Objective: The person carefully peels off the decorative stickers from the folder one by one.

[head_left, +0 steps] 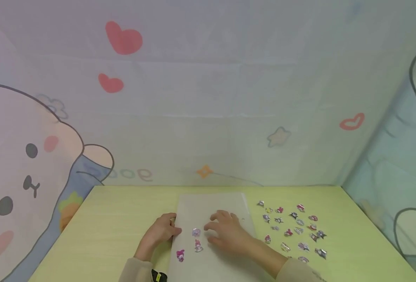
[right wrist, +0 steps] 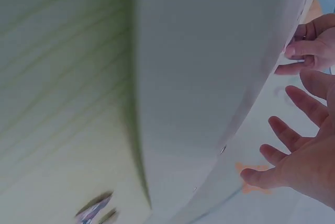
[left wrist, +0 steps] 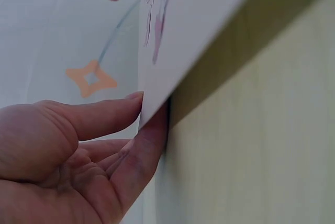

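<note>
A white sheet (head_left: 211,203) lies on the table with its long side toward me. My left hand (head_left: 162,228) pinches its left edge, thumb on top and fingers underneath; in the left wrist view that edge (left wrist: 172,72) stands a little off the tabletop. Over the middle of the sheet, my right hand (head_left: 230,235) has its fingers spread, holding nothing; the right wrist view shows the same spread fingers. Left of it on the sheet are a pale purple sticker (head_left: 196,232), a pink character sticker (head_left: 198,246) and a magenta-hooded character sticker (head_left: 180,255).
Several loose shiny character stickers (head_left: 289,232) are scattered on the yellow wood-grain table (head_left: 348,243) right of the sheet. A tiny piece (head_left: 243,219) shows near the sheet's right edge. A printed cloth (head_left: 208,98) hangs behind the table and at its sides.
</note>
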A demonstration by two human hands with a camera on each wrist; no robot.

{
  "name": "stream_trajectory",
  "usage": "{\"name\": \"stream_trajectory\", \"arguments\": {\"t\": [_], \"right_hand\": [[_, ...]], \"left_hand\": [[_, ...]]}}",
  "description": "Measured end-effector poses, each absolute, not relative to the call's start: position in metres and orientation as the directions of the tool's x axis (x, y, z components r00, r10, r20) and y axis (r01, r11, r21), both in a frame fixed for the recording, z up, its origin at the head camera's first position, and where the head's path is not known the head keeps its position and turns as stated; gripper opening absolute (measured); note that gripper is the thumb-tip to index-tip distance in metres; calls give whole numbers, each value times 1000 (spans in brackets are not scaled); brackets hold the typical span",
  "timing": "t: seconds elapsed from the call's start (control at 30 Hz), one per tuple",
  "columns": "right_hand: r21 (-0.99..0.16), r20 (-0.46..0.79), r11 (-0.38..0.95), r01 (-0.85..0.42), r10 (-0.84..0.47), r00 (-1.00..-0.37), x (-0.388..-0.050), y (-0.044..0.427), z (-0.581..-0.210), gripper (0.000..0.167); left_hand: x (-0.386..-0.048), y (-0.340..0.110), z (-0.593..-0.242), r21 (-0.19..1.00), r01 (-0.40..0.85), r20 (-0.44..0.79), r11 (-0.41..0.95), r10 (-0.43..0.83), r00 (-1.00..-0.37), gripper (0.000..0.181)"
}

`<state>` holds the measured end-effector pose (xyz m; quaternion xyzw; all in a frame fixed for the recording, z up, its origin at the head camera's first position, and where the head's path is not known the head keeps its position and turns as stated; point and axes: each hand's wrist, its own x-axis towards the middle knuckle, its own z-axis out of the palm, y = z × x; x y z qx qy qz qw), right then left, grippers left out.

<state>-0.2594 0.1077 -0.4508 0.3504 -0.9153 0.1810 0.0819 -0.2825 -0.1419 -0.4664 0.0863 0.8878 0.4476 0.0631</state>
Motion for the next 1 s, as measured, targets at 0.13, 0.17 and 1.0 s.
{"name": "stream_trajectory", "arguments": {"t": [0.13, 0.17, 1.0], "right_hand": [[-258, 262, 678, -688, -636, -725, -260, 94, -450, 22], [-256, 261, 674, -693, -642, -721, -259, 92, -449, 22], [-77, 115, 698, -712, -703, -702, -261, 64, -441, 10]], "left_hand": [[-282, -143, -466, 805, 109, -27, 583, 219, -975, 61], [-282, -143, -466, 804, 110, -26, 584, 219, -975, 61], [-283, -145, -468, 814, 123, -16, 568, 233, -972, 60]]}}
